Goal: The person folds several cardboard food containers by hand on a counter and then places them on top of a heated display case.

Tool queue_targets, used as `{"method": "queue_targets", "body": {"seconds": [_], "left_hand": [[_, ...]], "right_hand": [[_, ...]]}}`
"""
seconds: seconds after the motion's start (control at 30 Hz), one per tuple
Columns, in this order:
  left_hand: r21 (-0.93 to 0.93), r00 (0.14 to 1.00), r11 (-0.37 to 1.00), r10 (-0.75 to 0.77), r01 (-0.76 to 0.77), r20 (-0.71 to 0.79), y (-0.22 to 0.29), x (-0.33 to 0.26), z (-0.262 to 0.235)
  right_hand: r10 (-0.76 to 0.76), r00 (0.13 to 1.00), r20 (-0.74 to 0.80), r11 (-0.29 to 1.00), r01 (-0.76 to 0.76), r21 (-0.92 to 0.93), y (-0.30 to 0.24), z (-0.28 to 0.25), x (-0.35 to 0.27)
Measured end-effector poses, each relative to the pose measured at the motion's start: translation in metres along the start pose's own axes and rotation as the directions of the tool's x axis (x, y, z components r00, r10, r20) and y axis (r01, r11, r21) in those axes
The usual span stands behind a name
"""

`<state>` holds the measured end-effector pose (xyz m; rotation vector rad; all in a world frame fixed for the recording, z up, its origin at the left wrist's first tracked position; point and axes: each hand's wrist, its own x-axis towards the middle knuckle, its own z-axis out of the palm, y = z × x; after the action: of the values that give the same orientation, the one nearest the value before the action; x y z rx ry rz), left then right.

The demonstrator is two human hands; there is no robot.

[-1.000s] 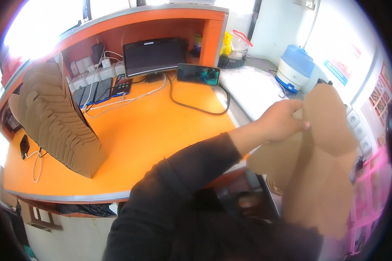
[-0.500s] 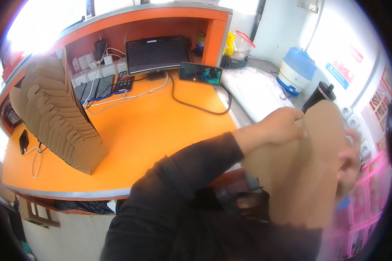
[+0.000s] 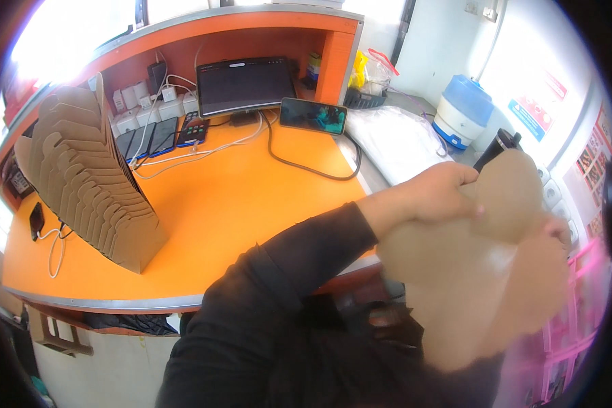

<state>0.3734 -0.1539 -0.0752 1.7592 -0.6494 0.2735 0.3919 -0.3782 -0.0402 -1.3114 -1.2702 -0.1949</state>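
A brown die-cut cardboard piece (image 3: 449, 292) is held up on the right, off the table, with a rounded flap (image 3: 513, 197) at its top and a crease down its middle. My left hand (image 3: 445, 194) is closed on its upper left part, thumb pressed against the board beside the flap. At its right edge my right hand (image 3: 557, 231) grips it; most of those fingers are behind the board. On the left of the table stands a leaning stack of nested brown cardboard pieces (image 3: 95, 177), folded and with rounded, notched edges.
The orange table (image 3: 238, 224) carries a monitor (image 3: 245, 85), a propped phone (image 3: 313, 115), several phones with cables, and white chargers. To the right are a white plastic-wrapped bundle (image 3: 401, 143), a blue-and-white water jug (image 3: 461, 109), a black tumbler (image 3: 500, 146) and pink shelving (image 3: 578, 306).
The cardboard piece has spread open toward the right, and its top flap now bends over the front. My right hand has moved slightly up and to the right; my left hand stays nearly in place.
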Motion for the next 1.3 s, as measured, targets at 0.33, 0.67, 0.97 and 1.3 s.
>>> {"method": "queue_targets", "body": {"seconds": [0.33,0.67,0.97,1.3], "left_hand": [[0.587,0.708,0.711,0.637,-0.386,-0.306,0.023,-0.011,0.014],[-0.540,0.951,0.840,0.129,0.045,0.280,0.036,-0.027,0.040],[-0.757,0.974,0.640,-0.225,0.133,-0.019,0.029,-0.016,0.031],[-0.731,0.951,0.613,-0.252,0.299,0.178,0.035,-0.018,0.028]], "right_hand": [[-0.361,0.848,-0.388,0.801,0.069,-0.595,0.032,-0.036,-0.016],[-0.316,0.831,-0.458,0.842,0.022,-0.539,0.025,0.016,-0.021],[-0.265,0.884,-0.384,0.851,0.027,-0.525,0.050,0.017,-0.020],[-0.617,0.787,-0.002,0.552,0.431,-0.714,0.035,0.013,-0.010]]}}
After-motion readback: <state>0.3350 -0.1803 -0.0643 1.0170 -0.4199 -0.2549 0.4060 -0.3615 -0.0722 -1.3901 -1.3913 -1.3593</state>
